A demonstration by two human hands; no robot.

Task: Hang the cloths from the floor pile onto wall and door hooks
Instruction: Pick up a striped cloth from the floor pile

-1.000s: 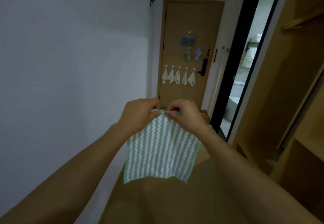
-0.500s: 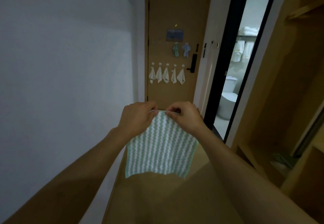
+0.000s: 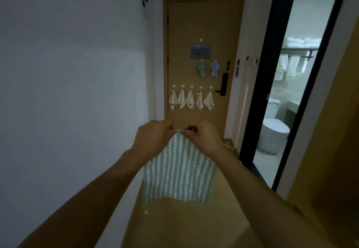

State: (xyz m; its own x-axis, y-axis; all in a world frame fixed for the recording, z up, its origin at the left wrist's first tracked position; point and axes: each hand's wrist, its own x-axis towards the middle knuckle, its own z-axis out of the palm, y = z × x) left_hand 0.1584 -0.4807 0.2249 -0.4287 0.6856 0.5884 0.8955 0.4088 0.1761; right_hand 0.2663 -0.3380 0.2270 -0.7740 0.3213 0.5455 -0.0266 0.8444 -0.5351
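A green-and-white striped cloth (image 3: 179,172) hangs in front of me at chest height. My left hand (image 3: 153,138) and my right hand (image 3: 202,137) pinch its top edge close together, near a small loop. Straight ahead is a wooden door (image 3: 204,24). On it, several cream cloths (image 3: 191,99) hang in a row from white hooks. Above them a green striped cloth (image 3: 201,69) and a blue striped cloth (image 3: 214,68) hang side by side under a small sign (image 3: 200,51).
A white wall (image 3: 73,92) runs along my left. On the right, a black-framed doorway (image 3: 258,96) opens onto a bathroom with a toilet (image 3: 274,131) and towels. Wooden cabinetry (image 3: 334,131) fills the far right. The door's black handle (image 3: 223,86) sits beside the hooks.
The door has come closer and larger in view as I walk down the corridor. Both hands keep their pinch on the cloth's top edge.
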